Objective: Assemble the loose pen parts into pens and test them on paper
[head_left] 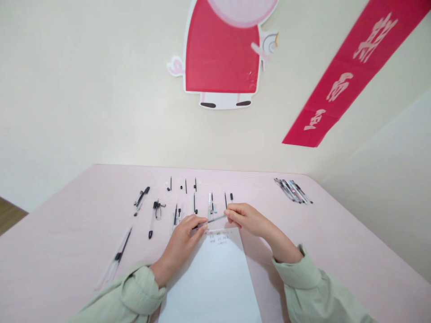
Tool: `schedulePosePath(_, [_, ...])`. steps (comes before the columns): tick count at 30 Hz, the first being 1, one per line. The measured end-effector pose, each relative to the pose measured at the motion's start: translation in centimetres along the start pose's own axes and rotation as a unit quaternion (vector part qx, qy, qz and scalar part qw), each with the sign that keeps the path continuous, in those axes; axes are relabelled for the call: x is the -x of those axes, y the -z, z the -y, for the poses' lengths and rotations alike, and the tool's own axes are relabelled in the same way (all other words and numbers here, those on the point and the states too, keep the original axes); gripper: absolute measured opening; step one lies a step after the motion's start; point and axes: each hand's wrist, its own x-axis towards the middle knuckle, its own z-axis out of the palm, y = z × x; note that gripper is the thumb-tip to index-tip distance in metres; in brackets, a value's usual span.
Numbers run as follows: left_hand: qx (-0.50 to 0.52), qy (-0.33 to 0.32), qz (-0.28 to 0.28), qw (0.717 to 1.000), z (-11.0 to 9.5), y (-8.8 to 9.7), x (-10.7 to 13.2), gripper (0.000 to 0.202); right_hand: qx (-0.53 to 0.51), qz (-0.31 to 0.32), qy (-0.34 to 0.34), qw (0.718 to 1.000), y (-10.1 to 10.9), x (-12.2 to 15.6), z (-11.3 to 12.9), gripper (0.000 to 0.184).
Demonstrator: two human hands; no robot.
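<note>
Clear pen: the slim clear pen [216, 219] is held slantwise between the two hands, above the top edge of the paper; its left end is dark and sits lower than its right end.
Left hand: the left hand [186, 233] has its fingers closed around the dark end, and lies over the upper left margin of the sheet.
Right hand: the right hand [247, 219] pinches the other end, fingers drawn together at the tip.
Paper: a white sheet of paper [207, 282] lies flat beneath the hands, with dark handwriting [218, 239] near its top (too small and blurred to read).
Pen parts: beyond the paper, a black cap [231, 196] stands beside a dark refill [226, 200]; similar caps and refills lie in small groups farther left.
Left side: a long refill [125, 244] slants beside clear tubing, near the left sleeve [143, 287].
Pen bundle: assorted pens [293, 191] lie side by side at the far right of the pink-covered worktop [50, 251].
Wall: a cartoon pig cutout [222, 58] and a red banner [357, 72] with pale characters.
</note>
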Motion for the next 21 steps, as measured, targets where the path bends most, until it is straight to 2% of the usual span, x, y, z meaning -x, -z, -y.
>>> schedulePosePath(7, [-0.004, 0.004, -0.006, 1.0, -0.12, 0.11, -0.06, 0.021, -0.014, -0.016, -0.017, 1.0, -0.67, -0.31, -0.19, 0.04])
schedulePosePath(12, [0.009, 0.012, -0.006, 1.0, -0.24, -0.06, 0.09, 0.022, -0.041, -0.022, -0.018, 0.999, -0.62, -0.27, 0.13, 0.033])
schedulePosePath(21, [0.002, -0.001, -0.01, 1.0, -0.44, 0.18, 0.03, 0.021, -0.004, -0.033, 0.004, 0.999, -0.68, -0.3, -0.02, 0.034])
